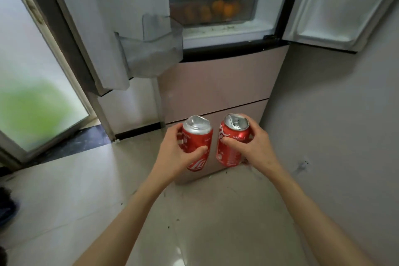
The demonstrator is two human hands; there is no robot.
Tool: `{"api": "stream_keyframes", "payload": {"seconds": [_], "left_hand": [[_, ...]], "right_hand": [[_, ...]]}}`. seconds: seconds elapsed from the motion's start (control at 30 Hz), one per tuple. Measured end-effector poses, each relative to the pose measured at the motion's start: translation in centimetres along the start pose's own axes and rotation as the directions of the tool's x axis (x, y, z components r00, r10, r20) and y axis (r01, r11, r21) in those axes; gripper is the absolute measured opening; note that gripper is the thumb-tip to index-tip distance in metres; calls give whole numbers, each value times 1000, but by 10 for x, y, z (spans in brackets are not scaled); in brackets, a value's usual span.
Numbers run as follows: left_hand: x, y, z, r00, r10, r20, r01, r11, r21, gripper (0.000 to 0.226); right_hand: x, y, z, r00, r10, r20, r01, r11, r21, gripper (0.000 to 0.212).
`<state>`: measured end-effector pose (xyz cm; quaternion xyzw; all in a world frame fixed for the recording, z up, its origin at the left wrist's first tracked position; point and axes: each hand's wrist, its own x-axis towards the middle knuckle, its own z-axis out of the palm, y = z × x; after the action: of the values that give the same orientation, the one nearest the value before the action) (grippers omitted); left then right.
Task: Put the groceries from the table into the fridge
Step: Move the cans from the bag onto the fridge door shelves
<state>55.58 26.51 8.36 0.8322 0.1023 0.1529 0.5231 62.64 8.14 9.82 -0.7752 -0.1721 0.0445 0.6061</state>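
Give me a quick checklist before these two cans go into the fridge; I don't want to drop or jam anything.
1. Left hand grips the left can firmly: ok.
2. Right hand grips the right can firmly: ok.
3. Both fridge doors open, left door and right door: ok.
4. Free room in the left door bin: ok, it looks empty.
5. Cans sealed: right can ok, tab flat; left can cannot tell.
6. Crisper drawer holding oranges shut: ok.

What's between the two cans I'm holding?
Nothing. In the head view a narrow gap separates the left can from the right can; only the fridge's pink drawer front shows behind it.
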Motion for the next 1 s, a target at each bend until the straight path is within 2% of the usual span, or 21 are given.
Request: {"api": "stream_keyframes", "payload": {"seconds": [0.2,0.3,0.47,0.53,0.67,0.8,0.87,1.0], "left_hand": [[87,26,65,999,38,-24,-36,998,49,71],[124,47,92,994,33,-100,-29,999,39,73],[158,87,98,956,70,-284,-63,997,32,66],[166,104,86,916,101,-389,-89,995,47,66],[172,140,46,816,156,-556,-143,987,67,77],[167,168,1,696,227,-681,-169,974,152,70],[164,173,-22,631,263,-729,-150,964,218,65],[163,165,-58,556,283,-781,-55,951,306,67]], "right_hand": [[96,18,-68,1000,-7,-5,7,1000,26,71],[145,17,-99,999,-37,35,36,999,32,75],[214,-12,-121,980,-113,164,95,989,112,67],[235,-31,-114,963,-171,207,139,977,161,62],[263,-79,-85,903,-319,286,249,934,255,67],[278,-128,-54,826,-466,317,352,866,356,53],[285,-150,-37,802,-514,305,373,829,417,42],[293,-178,-3,771,-560,305,360,777,517,39]]}}
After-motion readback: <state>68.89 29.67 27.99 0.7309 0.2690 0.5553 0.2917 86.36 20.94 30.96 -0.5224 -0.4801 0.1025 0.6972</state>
